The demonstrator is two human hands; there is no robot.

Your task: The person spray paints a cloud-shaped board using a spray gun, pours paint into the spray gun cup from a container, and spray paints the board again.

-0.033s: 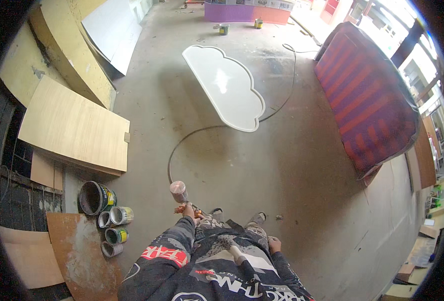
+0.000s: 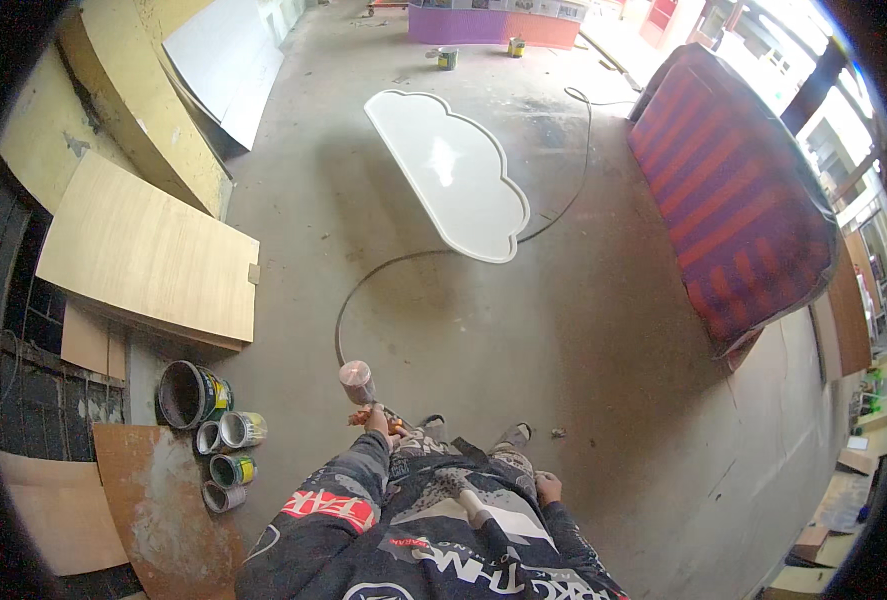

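My left hand (image 2: 377,422) is wrapped round the handle of a paint spray gun (image 2: 394,422) with a cloudy, pale pinkish cup (image 2: 357,379) on top. A dark hose (image 2: 339,320) shows beyond the cup and curves away over the floor. My right hand (image 2: 549,488) hangs beside my right thigh, seen from above. Its fingers are mostly hidden, and I see no thing in it. Ahead, a glossy white cloud-shaped panel (image 2: 448,170) with a raised scalloped rim sits above the floor; what bears it is hidden. The hose passes beneath its near end.
Several paint cans (image 2: 241,429) stand at my left, beside stained brown board (image 2: 163,490). Wood-grain sheets (image 2: 153,255) lean farther along that side. At the right stands a large purple-and-red striped piece (image 2: 733,190). A paint can (image 2: 447,60) stands far ahead, near a purple-and-orange curved counter (image 2: 493,27).
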